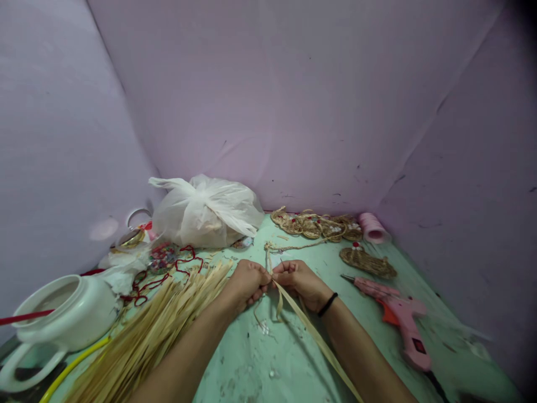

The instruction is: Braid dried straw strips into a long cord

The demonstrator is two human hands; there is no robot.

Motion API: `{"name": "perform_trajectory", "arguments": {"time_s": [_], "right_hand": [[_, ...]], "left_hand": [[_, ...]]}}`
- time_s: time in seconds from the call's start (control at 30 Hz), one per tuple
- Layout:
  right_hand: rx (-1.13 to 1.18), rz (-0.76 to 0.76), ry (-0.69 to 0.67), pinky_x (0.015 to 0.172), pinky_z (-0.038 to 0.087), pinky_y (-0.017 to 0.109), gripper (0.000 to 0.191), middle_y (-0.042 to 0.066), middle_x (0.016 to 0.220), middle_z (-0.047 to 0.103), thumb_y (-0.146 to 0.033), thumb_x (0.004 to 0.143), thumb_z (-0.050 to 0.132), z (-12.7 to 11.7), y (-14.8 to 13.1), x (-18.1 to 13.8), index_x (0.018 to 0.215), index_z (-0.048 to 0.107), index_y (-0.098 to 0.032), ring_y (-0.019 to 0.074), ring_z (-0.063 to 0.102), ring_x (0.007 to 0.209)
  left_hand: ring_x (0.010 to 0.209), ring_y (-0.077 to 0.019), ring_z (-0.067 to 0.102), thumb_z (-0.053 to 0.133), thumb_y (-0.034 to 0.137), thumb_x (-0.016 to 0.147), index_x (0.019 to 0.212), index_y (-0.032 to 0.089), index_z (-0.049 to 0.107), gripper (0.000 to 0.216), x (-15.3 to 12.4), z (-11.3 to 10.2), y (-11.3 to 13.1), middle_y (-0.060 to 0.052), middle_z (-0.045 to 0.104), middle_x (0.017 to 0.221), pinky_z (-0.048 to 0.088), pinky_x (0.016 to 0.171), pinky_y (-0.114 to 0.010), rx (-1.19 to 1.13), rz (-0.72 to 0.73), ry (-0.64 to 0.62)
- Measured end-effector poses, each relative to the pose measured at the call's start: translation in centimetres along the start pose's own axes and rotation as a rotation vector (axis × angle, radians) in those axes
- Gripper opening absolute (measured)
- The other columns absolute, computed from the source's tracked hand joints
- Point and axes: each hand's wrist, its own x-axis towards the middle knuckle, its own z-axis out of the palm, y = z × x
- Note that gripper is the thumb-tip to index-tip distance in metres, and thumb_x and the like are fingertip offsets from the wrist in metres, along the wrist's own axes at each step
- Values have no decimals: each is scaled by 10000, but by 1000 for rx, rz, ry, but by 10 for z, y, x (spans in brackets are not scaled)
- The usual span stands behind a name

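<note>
My left hand (248,284) and my right hand (301,282) meet in the middle over the table, their fingertips pinched on a thin straw braid (302,246). The braid runs away from my fingers, bends, and trails toward the back right. From the pinch a long, flat pale straw strip (321,341) hangs toward me, passing under my right wrist's side, with a shorter loose end beside it. A bundle of dry straw strips (146,330) lies beside my left forearm. The exact grip of the fingertips is partly hidden.
Along the back wall sit a white plastic bag (205,215), woven straw pieces (310,225) and a pink thread spool (375,228). A slipper-shaped straw piece (368,263) and a pink glue gun (400,316) lie right. Left are a white pot (79,319) and red yarn (142,290).
</note>
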Motion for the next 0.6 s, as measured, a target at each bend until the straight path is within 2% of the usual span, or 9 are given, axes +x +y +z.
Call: {"name": "perform_trajectory", "arguments": {"time_s": [0.13,0.27,0.47,0.6], "right_hand": [[-49,-20,7,392,219,186,154,-9,464,561,-214,495,642,-2,1,1,575,553,-117,44,378,375],[-47,-22,-3,405,239,179,191,-10,475,578,-207,478,662,-5,-1,0,600,544,-120,47,410,392],[-1,-23,-28,425,281,178,214,-11,480,588,-210,472,674,-6,-2,-2,613,540,-122,54,444,400],[6,-8,-43,420,285,185,208,-1,492,591,-224,470,676,-6,-2,-3,603,558,-116,59,448,400]], "left_hand": [[265,-38,272,506,182,566,560,130,533,59,2,-3,-1,47,411,365,154,285,-171,14,6,-39],[254,-36,251,519,230,559,529,135,522,100,6,-6,-5,45,405,371,125,272,-180,-4,17,-73],[267,-16,199,500,250,575,518,155,453,120,9,-6,-6,68,356,402,39,286,-184,-191,-12,-182],[271,-12,169,507,201,541,469,186,319,201,8,-3,-3,94,259,354,27,299,-179,-215,-35,-109]]}}
